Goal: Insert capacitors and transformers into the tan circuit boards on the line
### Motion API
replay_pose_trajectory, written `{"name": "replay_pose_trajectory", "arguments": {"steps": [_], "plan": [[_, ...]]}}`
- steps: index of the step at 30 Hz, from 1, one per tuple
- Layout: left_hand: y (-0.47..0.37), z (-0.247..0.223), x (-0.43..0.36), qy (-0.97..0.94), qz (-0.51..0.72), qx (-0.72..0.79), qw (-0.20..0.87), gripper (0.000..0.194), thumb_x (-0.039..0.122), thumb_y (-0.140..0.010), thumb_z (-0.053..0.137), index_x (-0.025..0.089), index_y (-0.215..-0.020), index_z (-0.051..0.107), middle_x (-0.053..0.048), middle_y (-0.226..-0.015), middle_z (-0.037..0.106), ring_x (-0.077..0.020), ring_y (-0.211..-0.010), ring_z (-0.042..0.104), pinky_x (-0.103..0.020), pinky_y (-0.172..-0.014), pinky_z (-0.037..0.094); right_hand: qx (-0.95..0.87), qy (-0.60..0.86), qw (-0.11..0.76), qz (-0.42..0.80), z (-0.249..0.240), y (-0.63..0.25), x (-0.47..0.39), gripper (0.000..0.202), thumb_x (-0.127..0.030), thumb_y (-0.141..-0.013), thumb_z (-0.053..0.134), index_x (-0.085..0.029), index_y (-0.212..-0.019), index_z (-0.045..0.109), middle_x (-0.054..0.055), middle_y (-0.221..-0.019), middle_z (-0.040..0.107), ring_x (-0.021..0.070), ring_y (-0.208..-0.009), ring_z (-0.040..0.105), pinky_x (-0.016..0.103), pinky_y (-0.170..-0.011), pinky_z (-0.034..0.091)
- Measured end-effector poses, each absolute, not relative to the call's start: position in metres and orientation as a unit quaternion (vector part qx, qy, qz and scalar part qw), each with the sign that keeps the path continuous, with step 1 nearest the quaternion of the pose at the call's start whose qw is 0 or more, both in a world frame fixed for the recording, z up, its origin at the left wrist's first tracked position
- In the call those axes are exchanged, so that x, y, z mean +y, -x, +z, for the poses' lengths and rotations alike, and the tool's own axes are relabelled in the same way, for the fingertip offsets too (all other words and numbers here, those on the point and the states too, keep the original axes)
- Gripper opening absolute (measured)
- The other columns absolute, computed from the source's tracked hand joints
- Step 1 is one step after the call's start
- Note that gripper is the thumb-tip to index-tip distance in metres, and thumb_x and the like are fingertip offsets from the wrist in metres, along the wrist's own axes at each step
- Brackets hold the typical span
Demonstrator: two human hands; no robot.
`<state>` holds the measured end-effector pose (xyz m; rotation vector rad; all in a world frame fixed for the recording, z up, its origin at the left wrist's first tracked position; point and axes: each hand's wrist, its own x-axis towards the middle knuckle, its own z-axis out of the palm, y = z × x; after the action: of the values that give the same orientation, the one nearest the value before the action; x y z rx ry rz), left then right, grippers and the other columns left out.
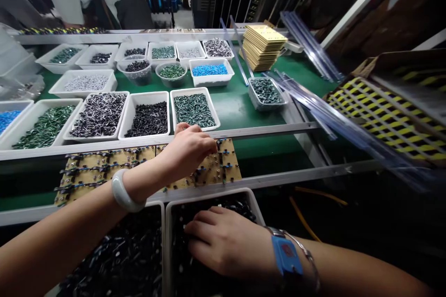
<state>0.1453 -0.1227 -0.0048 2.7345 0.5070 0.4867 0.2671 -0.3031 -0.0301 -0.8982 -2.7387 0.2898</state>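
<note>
Right now the left hand (190,151) rests on the circuit board (146,167), fingers curled and pinched at its far edge near the middle, seemingly seating a small part, though the part itself is hidden. Just nearer than the board, the right hand (223,241) lies spread and relaxed in a bin of dark components (212,246), gripping nothing that I can see. Pressing each part straight down, leads aligned with their holes, looks wise.

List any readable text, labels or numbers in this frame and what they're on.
None readable.
Blue wrist strap on the right hand: its reddish mark is too blurred to read.
Circuit board under the left hand: no legible print.
Stack of bare boards: too small to read.
</note>
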Motion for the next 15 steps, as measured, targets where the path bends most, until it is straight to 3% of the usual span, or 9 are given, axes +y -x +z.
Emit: {"name": "replay_pose_trajectory", "arguments": {"steps": [15], "plan": [[-0.1456, -0.0050, -0.1174, -0.958, 0.189, 0.147, 0.160, 0.017, 0.020, -0.098, 0.059, 0.027, -0.092, 0.073, 0.003, -0.087, 0.075, -0.0195, -0.089, 0.056, -0.040, -0.086, 0.025, -0.933, 0.321, 0.115, 0.117, -0.0224, -0.2664, -0.3018, 0.017, -0.017, -0.105, 0.048, -0.013, -0.095, 0.063, 0.009, -0.107, 0.068, 0.0198, -0.094, 0.058, 0.032, -0.076, 0.046]]}}
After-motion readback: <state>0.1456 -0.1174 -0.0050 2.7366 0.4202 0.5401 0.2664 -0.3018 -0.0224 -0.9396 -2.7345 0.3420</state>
